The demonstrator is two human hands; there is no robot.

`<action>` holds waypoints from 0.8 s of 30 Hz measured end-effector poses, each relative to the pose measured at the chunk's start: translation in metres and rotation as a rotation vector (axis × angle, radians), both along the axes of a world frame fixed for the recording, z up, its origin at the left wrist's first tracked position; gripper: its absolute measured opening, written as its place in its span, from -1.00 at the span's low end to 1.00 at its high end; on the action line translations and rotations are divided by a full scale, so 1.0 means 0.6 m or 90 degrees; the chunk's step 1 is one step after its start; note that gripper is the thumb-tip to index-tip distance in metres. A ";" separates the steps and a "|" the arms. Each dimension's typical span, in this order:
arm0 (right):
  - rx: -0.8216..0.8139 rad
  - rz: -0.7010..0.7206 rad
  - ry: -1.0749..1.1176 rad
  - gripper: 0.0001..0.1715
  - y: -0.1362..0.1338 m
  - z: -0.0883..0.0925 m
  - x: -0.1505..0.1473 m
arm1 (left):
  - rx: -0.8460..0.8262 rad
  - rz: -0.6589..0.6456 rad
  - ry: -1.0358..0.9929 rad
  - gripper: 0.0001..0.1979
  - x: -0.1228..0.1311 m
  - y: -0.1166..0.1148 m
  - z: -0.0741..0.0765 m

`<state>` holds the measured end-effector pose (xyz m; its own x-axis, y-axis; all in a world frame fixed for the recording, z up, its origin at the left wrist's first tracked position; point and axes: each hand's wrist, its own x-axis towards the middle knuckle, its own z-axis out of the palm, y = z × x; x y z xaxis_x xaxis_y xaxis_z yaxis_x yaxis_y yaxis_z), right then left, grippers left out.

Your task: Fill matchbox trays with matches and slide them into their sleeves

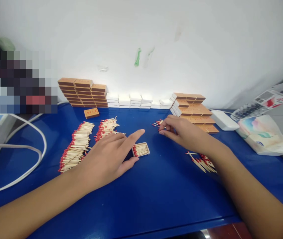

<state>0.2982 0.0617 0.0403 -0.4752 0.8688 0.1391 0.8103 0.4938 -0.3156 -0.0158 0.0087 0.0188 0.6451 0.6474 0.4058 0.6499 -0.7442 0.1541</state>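
Wide on the left, narrow on the right

In the head view, the left hand (104, 154) is holding its thumb and index finger wide apart around the left end of a match-filled tray (148, 151), which is lying on the tabletop (131, 205) between both hands; whether they are touching it, I cannot tell. The right hand (180, 131) is holding its fingers narrow at a small match pile (156, 123); whether they are gripping any is hidden. For tidy gathering, they should be pinching lightly, keeping heads facing left as in the tray, while the left fingers should be steadying without squeezing.
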 end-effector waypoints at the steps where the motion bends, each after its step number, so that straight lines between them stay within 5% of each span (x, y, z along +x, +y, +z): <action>1: 0.003 -0.008 -0.006 -0.75 0.000 0.002 0.002 | 0.001 0.000 -0.002 -0.27 0.000 0.000 -0.001; 14: -0.054 -0.039 -0.051 -0.72 0.016 -0.008 0.023 | 0.005 -0.004 -0.007 -0.25 0.000 0.000 0.001; 24: 0.014 0.103 0.018 -0.77 -0.063 0.021 -0.065 | 0.010 -0.013 -0.019 -0.27 0.000 0.002 -0.004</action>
<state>0.2593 0.0237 0.0531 -0.6047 0.7774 0.1732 0.7102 0.6247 -0.3247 -0.0160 0.0096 0.0165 0.6456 0.6279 0.4346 0.6300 -0.7596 0.1616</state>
